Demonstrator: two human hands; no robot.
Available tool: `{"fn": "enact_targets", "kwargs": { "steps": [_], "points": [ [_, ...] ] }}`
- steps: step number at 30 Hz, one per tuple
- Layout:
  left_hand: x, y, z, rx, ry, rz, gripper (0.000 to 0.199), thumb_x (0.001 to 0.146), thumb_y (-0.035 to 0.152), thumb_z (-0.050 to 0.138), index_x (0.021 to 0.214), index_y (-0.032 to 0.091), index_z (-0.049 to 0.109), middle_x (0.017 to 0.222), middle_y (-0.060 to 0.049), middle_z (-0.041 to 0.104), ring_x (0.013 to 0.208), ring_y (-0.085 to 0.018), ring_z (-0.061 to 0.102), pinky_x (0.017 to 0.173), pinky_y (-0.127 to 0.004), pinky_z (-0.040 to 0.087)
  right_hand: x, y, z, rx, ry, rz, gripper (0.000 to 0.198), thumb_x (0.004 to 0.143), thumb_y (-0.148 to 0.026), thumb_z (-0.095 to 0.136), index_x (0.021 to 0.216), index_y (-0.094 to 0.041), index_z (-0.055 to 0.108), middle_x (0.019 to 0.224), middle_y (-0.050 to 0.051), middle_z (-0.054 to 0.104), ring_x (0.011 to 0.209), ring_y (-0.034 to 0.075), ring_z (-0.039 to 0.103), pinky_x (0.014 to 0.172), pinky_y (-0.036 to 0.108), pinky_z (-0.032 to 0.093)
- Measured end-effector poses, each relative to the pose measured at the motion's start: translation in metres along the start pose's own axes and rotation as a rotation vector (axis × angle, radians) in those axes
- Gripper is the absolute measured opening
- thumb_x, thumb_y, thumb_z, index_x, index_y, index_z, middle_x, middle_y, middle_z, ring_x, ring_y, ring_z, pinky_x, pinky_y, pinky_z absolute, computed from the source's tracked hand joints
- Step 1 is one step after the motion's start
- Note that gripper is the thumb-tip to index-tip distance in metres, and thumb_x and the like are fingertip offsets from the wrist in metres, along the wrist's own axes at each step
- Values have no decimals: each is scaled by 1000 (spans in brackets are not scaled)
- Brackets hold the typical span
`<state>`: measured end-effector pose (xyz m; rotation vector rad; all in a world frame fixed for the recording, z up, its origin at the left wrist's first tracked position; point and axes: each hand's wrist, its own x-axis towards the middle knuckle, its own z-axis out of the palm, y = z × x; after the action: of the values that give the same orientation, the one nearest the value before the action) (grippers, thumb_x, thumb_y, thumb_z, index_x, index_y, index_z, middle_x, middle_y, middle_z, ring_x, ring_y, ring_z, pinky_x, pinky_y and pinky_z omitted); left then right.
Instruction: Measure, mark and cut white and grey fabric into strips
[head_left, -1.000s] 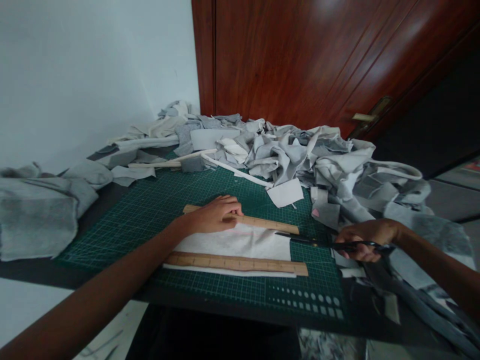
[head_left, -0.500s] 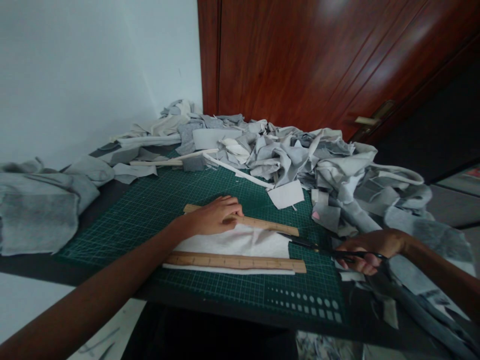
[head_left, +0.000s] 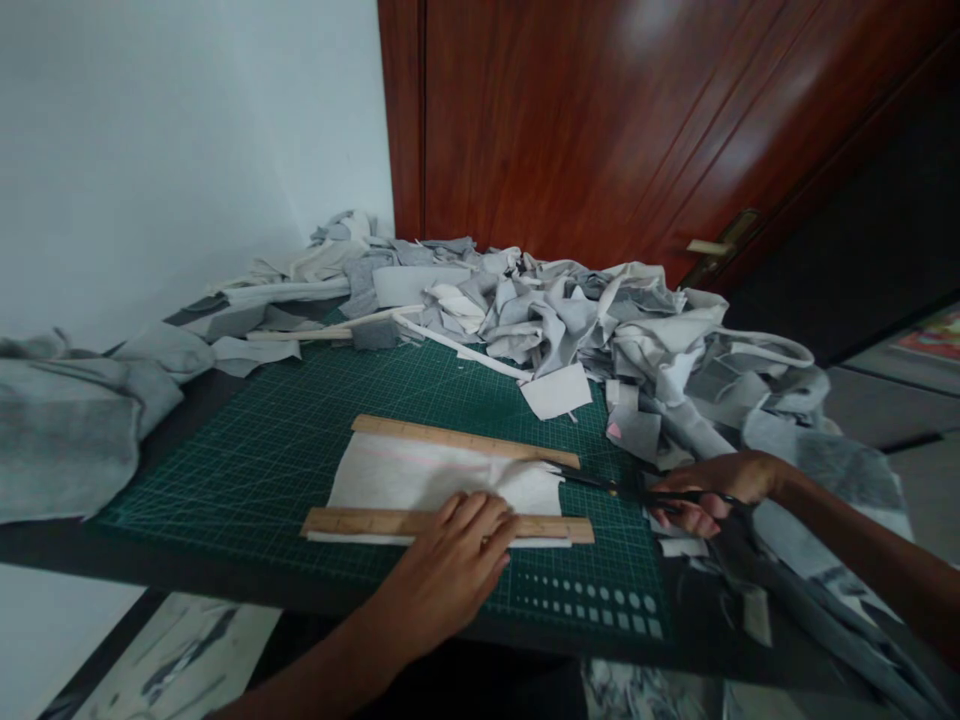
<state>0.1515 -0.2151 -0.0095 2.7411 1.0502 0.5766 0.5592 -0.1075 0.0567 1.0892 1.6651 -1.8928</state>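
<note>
A piece of white cloth (head_left: 405,474) with a faint pink line lies on the green cutting mat (head_left: 277,440). One wooden ruler (head_left: 457,438) runs along its far edge and a second wooden ruler (head_left: 352,521) lies across its near part, with a thin strip of cloth showing below. My left hand (head_left: 457,565) presses on the near ruler, fingers laid over it onto the cloth. At the cloth's right end, my right hand (head_left: 724,480) grips black scissors (head_left: 613,489), their blades at the cloth's upper right corner.
Heaped grey and white fabric scraps (head_left: 540,310) line the back and right of the dark table (head_left: 240,560). Grey cloth (head_left: 67,430) hangs at the left. A brown wooden door (head_left: 570,130) and a white wall (head_left: 187,130) stand behind. Scraps lie on the floor (head_left: 187,650).
My left hand has moved from the far ruler to the near one, uncovering the cloth's upper left part. My right hand still holds the scissors at the cloth's right end. The view has shifted slightly.
</note>
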Motion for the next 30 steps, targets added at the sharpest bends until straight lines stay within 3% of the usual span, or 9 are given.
{"fn": "enact_targets", "kwargs": {
  "steps": [5,11,18,24,30],
  "points": [
    [-4,2,8,-165,30,-75,34,101,7,57,133,19,59,121,-8,62,114,-26,56,98,-40,51,9,0,-6,233,-137,33,80,56,-71,93,102,-17,54,71,-10,35,61,7,26,59,24,30],
    [-9,2,-1,-248,-5,-59,41,99,4,56,136,23,59,121,-6,62,115,-26,55,99,-41,52,19,-6,-12,141,-165,9,83,58,-72,92,110,-15,59,73,-9,40,63,8,31,61,24,34],
    [-20,9,-5,-270,-39,-77,43,97,5,58,136,23,60,123,-6,63,115,-27,56,99,-41,52,25,-15,-10,37,-170,-5,64,77,-64,84,107,-13,58,73,-8,40,63,7,33,54,20,31],
    [-27,13,1,-232,8,-102,36,102,13,53,135,25,60,123,-5,64,114,-26,57,98,-41,49,29,-16,-7,-69,-188,-37,69,73,-69,84,108,-13,62,76,-5,49,64,9,41,55,20,36],
    [-27,17,4,-157,37,-118,27,104,21,51,130,25,61,130,-5,65,119,-28,55,100,-44,43,38,-23,2,-51,-159,-95,67,72,-63,88,104,-9,64,72,-6,46,59,7,38,51,19,30]
  ]
}}
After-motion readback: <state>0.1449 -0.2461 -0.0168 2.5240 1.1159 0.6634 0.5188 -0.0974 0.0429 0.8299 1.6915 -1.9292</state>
